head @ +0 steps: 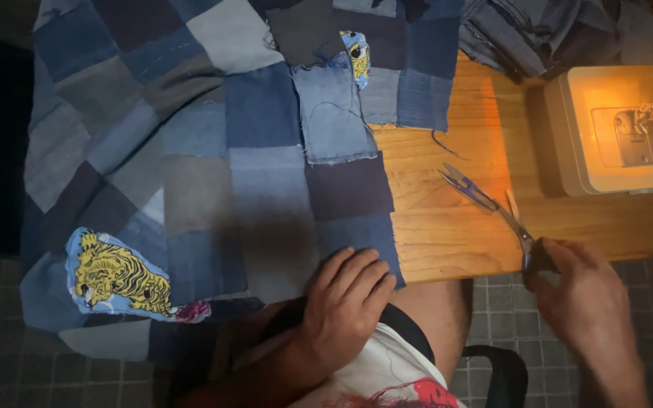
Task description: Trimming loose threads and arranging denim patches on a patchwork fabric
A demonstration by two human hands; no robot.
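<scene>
a wooden table (447,227) fills the middle of the frame, and under it, at the bottom, there is a dark tiled floor (644,279). a big patchwork (213,174) of blue and grey denim squares covers the left half of the frame and hangs over the near edge of the table. it has a yellow tiger patch (119,276) at the lower left and a smaller one (357,54) near the top centre. a loose denim piece (330,113) lies on the patchwork in the upper centre.

the left hand (345,302), in the lower centre, lies flat and open on the lower edge of the patchwork, fingers spread a little, holding nothing. the right hand (587,302), in the lower right, is closed around the handles of the scissors (493,208). the blades are open and point to the upper left, over the bare wood, just beside the right edge of the patchwork and not touching it.

in the upper right a white sewing machine (617,128) stands on the table with its lamp on, which gives orange light on the wood. behind it, at the top right, there is a pile of dark cloth (538,30).
</scene>
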